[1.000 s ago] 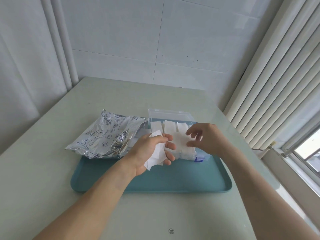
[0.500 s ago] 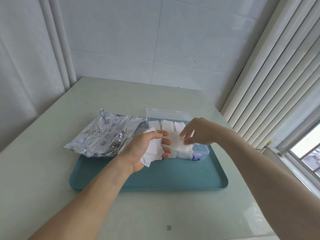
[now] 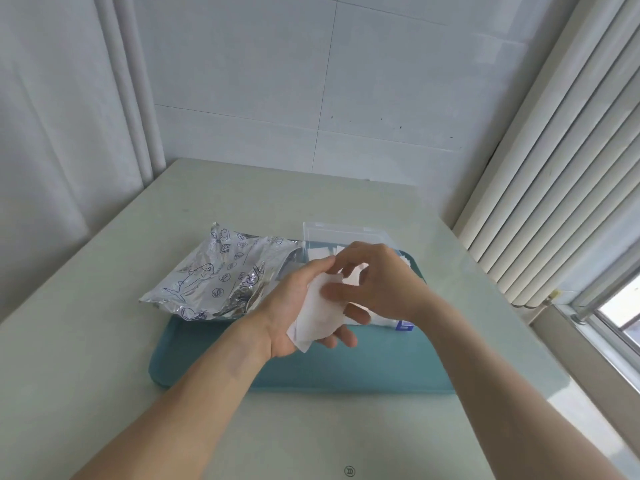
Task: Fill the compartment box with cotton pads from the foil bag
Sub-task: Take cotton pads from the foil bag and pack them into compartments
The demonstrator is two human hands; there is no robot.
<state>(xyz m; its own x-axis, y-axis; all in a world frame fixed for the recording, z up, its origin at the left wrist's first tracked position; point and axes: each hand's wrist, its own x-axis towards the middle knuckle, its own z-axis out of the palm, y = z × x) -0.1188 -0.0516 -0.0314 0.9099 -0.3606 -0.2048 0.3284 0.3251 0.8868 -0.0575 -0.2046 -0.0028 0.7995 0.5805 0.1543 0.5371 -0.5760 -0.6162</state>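
Pads: a small stack of white cotton pads (image 3: 317, 315) lay in the left hand (image 3: 298, 311), held above the near edge of the box.
Left hand: its fingers were curled under the stack, gripping it against the palm.
Right hand: the right hand (image 3: 377, 282) had come back from over the box, where it was a second earlier, and its thumb and fingertips were pinching the top pad of the stack.
Meaning: one pad seemed to have been dropped off and the next was being peeled away; the filling looked under way, not finished.
Box: the clear compartment box (image 3: 349, 233) stood on the far right of the tray, lid raised, with white pads showing in its back cells; the hands hid most of it, so how full it was could not be told.
Bag: the foil bag (image 3: 221, 275) lay crumpled just left of the box, its mouth toward it.
Tray: the teal tray (image 3: 346, 372) held both, on a pale table (image 3: 104, 341).
Obstacles: nothing stood between hands and box; thin pads clinging together could have made taking one alone fiddly.
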